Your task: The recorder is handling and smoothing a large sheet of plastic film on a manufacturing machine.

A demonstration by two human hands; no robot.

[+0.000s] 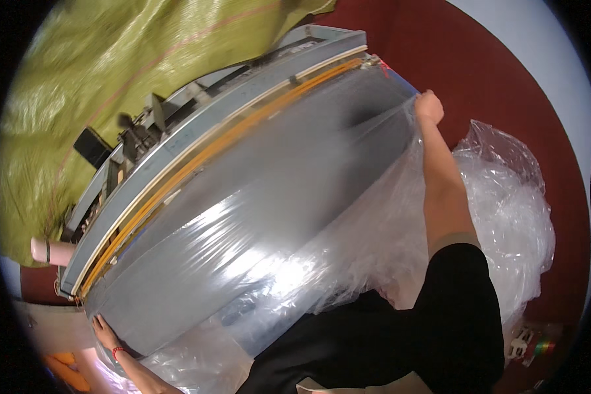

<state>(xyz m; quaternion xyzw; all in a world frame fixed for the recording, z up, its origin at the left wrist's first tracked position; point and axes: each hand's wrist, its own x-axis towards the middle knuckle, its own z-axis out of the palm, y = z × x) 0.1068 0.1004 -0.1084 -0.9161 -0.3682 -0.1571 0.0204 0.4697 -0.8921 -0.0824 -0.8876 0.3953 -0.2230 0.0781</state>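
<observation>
Both arms [443,174] spread | right hand [429,107] clenching film [368,243] | left hand [105,333] uncurled

Open room above the middle of the desk [262,157], with a raised barrier along its far side.
A hand could pass low over the stretched clear film [210,226], between the left hand [105,333] at the near-left corner and the right hand [429,108] at the far-right end. The grey rail [230,92] with its orange strip [226,141] blocks the far side, dark metal fittings [138,134] standing behind it and a pink cylinder [54,251] by its left end. Rightward, the raised forearm [445,177] and bunched plastic [505,210] obstruct; the black-clothed torso [368,348] closes the near side.
</observation>
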